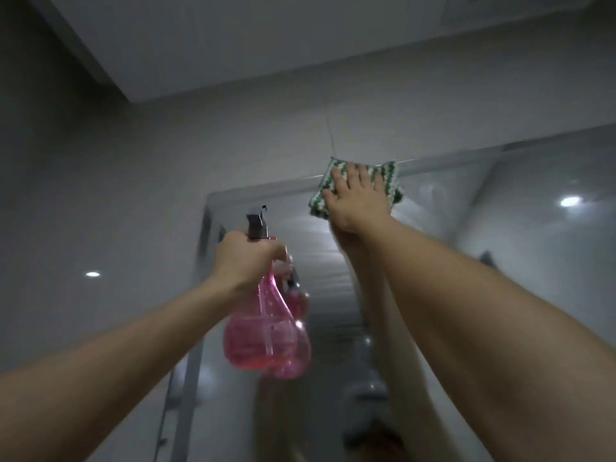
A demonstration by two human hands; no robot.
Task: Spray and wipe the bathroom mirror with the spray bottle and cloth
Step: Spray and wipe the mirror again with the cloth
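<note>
While our right hand (356,198) lies flat with fingers spread, it presses the green-and-white striped cloth (358,185) against the mirror (466,208) at its top edge. Our left hand (245,258) is closed tight around the neck of the spray bottle (266,328), held just in front of the glass; its pink, see-through body hangs below our fist, partly filled with liquid, its dark nozzle above.

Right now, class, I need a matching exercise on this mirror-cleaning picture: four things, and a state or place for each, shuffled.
Things:
1. spray bottle
2. cloth
3. left hand
4. right hand

States:
A. pressed flat on the cloth
B. gripping the bottle's neck
C. pink, partly filled with liquid
D. green and white, at the mirror's top edge

Pairs: 1-C, 2-D, 3-B, 4-A
</note>
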